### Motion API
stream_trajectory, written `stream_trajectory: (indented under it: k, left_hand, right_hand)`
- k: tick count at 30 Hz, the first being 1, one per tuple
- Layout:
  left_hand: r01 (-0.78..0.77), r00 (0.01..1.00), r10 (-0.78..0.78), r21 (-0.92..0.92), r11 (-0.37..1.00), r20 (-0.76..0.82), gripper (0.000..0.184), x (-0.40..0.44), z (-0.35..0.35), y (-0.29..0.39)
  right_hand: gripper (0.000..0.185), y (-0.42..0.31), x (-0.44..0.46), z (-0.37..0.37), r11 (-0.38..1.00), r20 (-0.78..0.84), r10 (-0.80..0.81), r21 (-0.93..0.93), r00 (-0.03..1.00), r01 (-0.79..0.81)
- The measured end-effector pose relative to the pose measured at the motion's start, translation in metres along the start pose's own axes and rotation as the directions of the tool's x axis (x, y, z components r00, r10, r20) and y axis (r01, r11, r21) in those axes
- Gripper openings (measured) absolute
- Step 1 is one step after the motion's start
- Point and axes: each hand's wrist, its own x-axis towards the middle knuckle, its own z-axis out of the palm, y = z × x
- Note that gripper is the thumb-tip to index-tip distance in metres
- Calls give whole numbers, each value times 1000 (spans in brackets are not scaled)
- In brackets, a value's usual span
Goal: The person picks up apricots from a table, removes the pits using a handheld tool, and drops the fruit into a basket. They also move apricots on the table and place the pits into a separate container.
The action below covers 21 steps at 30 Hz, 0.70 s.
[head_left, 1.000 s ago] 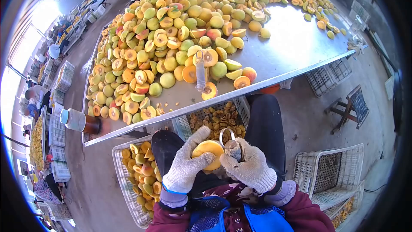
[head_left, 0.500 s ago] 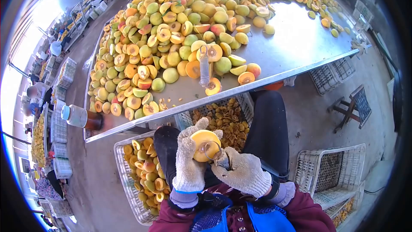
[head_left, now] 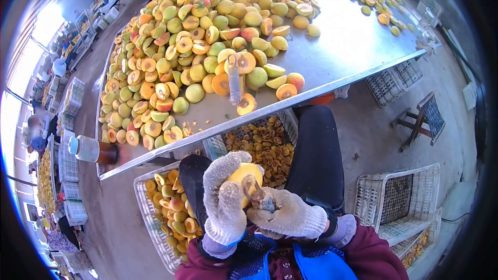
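My left hand [head_left: 226, 197], in a pale knitted work glove, is closed around a yellow peach half [head_left: 245, 175], its cut face toward my right hand. My right hand [head_left: 288, 215], gloved alike, grips a pitting tool [head_left: 265, 203] by its thick dark handle. The tool's ring end is at the middle of the peach half, with brownish pit or flesh there; how deep it sits is hidden. Both hands are above my lap. Under them stands a crate of brown scooped-out pieces [head_left: 258, 148], and to the left a crate of peach halves [head_left: 174, 210].
Ahead, a metal table [head_left: 332, 67] bears a large heap of peaches [head_left: 207, 46], many halved. A second ring-ended tool [head_left: 234, 80] lies near its edge. A jar of brown liquid [head_left: 96, 150] stands at the left corner. Crates [head_left: 399, 202] and a folding stool [head_left: 423, 122] are at right.
The tool's ring has turned within the peach half, and brownish material now shows at it. My left fingers have wrapped further over the peach half. The view has shifted slightly.
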Motion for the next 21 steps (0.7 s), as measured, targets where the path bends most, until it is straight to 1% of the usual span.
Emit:
stream_trajectory:
  k: [1, 2, 3, 4, 5, 6, 7, 8, 9, 10, 11, 13, 14, 15, 16, 17, 18, 19, 21]
  left_hand:
    - [-138, 989, 128, 157, 978, 72, 40, 3, -2, -3]
    - [-330, 943, 302, 281, 901, 139, 39, 6, -5, -12]
    - [-333, 942, 304, 279, 901, 142, 39, 9, -5, -11]
    - [-406, 910, 349, 304, 862, 226, 39, 11, -4, -9]
    - [-478, 869, 386, 321, 818, 311, 40, 14, -4, -8]
    - [-505, 853, 385, 368, 781, 353, 41, 15, -3, -7]
    - [-506, 852, 386, 368, 780, 354, 41, 18, -5, -9]
    - [-412, 890, 273, 390, 823, 364, 46, 20, -8, -12]
    - [-316, 914, 158, 413, 854, 374, 53, 23, -9, -14]
    - [92, 969, -140, 227, 969, 204, 54, 19, 7, -1]
    - [324, 927, -328, 53, 945, 183, 55, 21, 15, 19]
    - [136, 974, -176, 248, 959, 145, 51, 17, 11, 10]
    - [-141, 971, 23, 496, 857, 236, 44, 19, 4, 6]
    - [-513, 853, 288, 600, 614, 435, 39, 26, 5, 8]
    - [-536, 838, 337, 531, 656, 429, 36, 24, 8, 8]
    - [-556, 824, 384, 461, 692, 416, 37, 23, 12, 7]
    - [-591, 802, 428, 449, 670, 417, 35, 27, 14, 6]
    - [-599, 795, 436, 434, 673, 422, 35, 31, 14, 6]
    - [-516, 843, 287, 534, 670, 454, 31, 40, 15, 8]
  right_hand:
    - [19, -6, 0, -6, 948, 219, 163, 234, 962, -214]
    - [19, -6, -1, -9, 950, 215, 160, 232, 963, -210]
    - [16, -6, -1, -13, 895, 298, 186, 343, 936, -287]
    - [15, -6, -2, -15, 819, 383, 198, 440, 902, -367]
    - [15, -7, -2, -18, 820, 381, 195, 443, 904, -363]
    - [16, -9, -3, -21, 795, 396, 215, 460, 893, -396]
    - [18, -11, -2, -23, 770, 414, 235, 472, 879, -428]
    - [18, -11, -1, -26, 770, 415, 233, 473, 880, -427]
    - [19, -10, 1, -29, 757, 410, 270, 469, 871, -455]
    - [19, -10, 2, -32, 746, 399, 306, 464, 864, -478]
    - [19, -9, 2, -31, 753, 386, 302, 463, 872, -466]
    - [18, -5, -1, -25, 779, 411, 219, 472, 885, -412]
    - [18, -2, -3, -21, 730, 401, 206, 544, 893, -413]
    - [19, 10, -4, -17, 703, 411, 144, 598, 900, -385]
    - [20, 28, -2, -13, 708, 425, 78, 613, 902, -351]
    - [21, 38, 0, -13, 712, 441, 14, 625, 897, -319]
    - [24, 15, -7, -21, 667, 509, 84, 611, 857, -428]
    - [24, 14, -7, -23, 672, 495, 84, 612, 865, -416]
    - [25, 17, -4, -24, 691, 478, 44, 620, 877, -372]
